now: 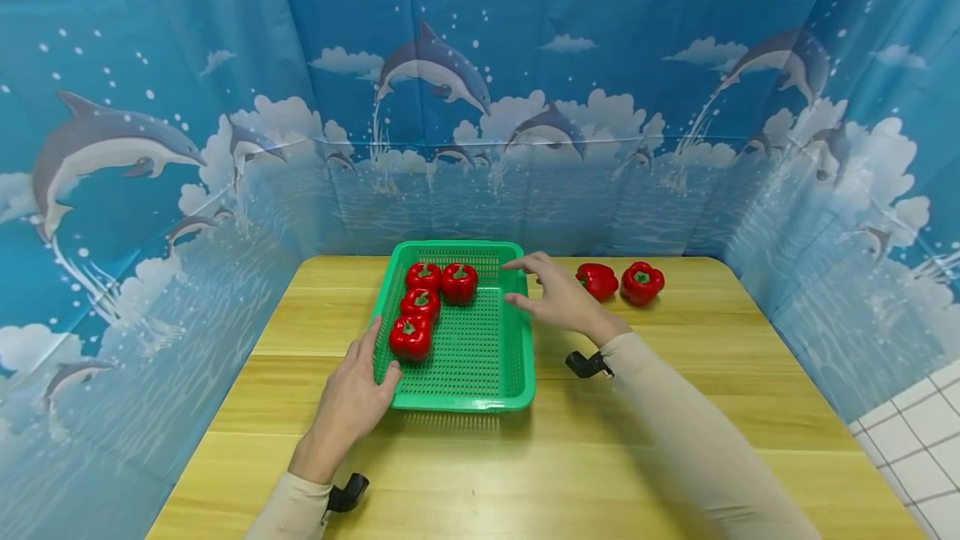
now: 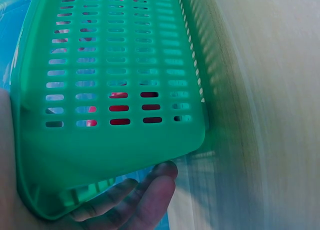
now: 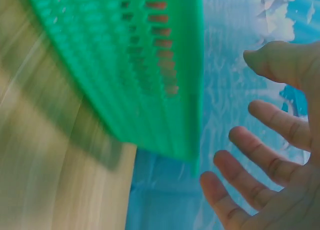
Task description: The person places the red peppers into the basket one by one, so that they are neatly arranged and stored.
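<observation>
A green plastic basket (image 1: 517,394) stands on the table with several red bell peppers (image 1: 411,337) along its left side and back. My left hand (image 1: 351,397) grips the basket's front left corner, its thumb over the rim. In the left wrist view, the fingers (image 2: 157,200) curl around the outside of the basket wall (image 2: 100,155). Above the basket's right rim, my right hand (image 1: 561,294) has its fingers spread and holds nothing. The right wrist view shows these fingers (image 3: 260,152) apart from the basket (image 3: 165,125).
Two more red bell peppers lie right of the basket, one on its side (image 1: 597,282) and one with its stem facing me (image 1: 642,283). A blue dolphin-print curtain (image 1: 465,190) hangs behind the wooden table (image 1: 675,407). White tiles (image 1: 918,448) show at the lower right.
</observation>
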Available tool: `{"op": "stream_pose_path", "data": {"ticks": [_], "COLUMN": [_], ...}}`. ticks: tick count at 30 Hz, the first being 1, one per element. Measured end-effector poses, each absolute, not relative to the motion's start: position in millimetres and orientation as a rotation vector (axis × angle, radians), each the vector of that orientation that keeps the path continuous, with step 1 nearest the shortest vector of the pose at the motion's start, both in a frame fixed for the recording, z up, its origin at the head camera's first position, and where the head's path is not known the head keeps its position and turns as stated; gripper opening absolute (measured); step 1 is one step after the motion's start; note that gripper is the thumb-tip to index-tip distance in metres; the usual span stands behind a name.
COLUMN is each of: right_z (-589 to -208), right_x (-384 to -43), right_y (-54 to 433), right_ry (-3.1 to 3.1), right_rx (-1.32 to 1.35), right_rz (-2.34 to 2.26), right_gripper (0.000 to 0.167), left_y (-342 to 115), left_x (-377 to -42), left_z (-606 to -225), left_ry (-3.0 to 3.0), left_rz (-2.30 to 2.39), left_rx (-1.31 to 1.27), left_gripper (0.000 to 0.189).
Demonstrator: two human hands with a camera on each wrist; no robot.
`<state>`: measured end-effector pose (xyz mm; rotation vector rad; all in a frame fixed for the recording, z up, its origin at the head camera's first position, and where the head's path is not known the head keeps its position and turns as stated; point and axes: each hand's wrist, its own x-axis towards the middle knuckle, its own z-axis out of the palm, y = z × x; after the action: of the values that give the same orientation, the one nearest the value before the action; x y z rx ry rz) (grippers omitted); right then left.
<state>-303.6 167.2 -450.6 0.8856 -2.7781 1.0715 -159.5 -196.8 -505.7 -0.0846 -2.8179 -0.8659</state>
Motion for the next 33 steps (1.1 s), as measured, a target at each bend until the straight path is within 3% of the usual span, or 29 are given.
{"op": "stream_pose_path", "data": {"ticks": [13, 33], "right_z": [-478, -509], "right_x": [-322, -347], "right_y": [227, 278], "right_ry": [-2.819, -2.897], "right_rx": [0.739, 0.574], "right_rz": [0.951, 0.909], "right_gripper": [0.06, 0.08], "left_y": [-197, -198], "left_x": [-161, -161], "left_z": [-509, -508], "left_ry": [-2.824, -2.824], "left_rz": [-0.878, -0.887], "left_rx": [-0.074, -0.064], "left_gripper": [0.086, 0.086]}}
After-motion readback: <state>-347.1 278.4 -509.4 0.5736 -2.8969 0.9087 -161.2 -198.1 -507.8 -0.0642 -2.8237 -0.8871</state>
